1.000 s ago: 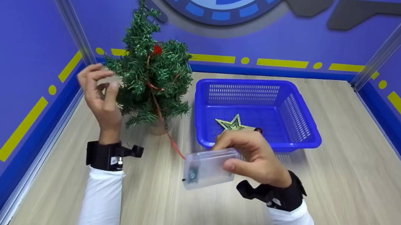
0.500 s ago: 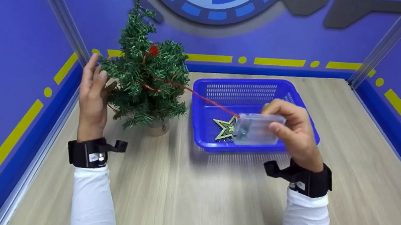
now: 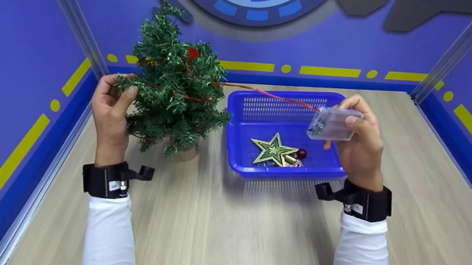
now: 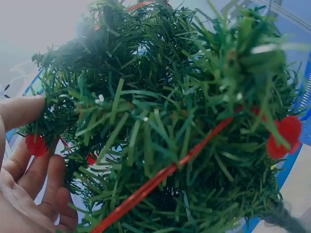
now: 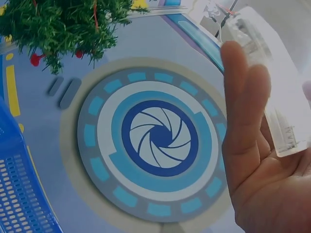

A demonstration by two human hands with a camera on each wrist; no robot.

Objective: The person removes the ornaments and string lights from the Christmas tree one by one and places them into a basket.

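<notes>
A small artificial Christmas tree (image 3: 167,82) stands left of centre, a red light string (image 3: 257,90) wound about it. My left hand (image 3: 110,111) is at the tree's left side, fingers curled and thumb bent around a branch tip. In the left wrist view, a red ornament (image 4: 36,145) hangs between that thumb (image 4: 22,111) and the fingers. My right hand (image 3: 363,140) pinches a clear plastic battery box (image 3: 334,124) above the basket's right side. The red string runs stretched from the tree to this box. Part of the tree hides the left fingertips in the head view.
A blue plastic basket (image 3: 233,162) stands right of the tree. Inside lie a gold-and-green star (image 3: 273,149), a dark red ball (image 3: 301,154) and small gold pieces. Blue walls (image 3: 461,85) enclose the wooden table (image 3: 226,235) at the back and sides.
My right hand has carried the battery box up and right, drawing the string out from the tree. The left hand's fingers have bent in on the branches, and the tree has turned slightly.
</notes>
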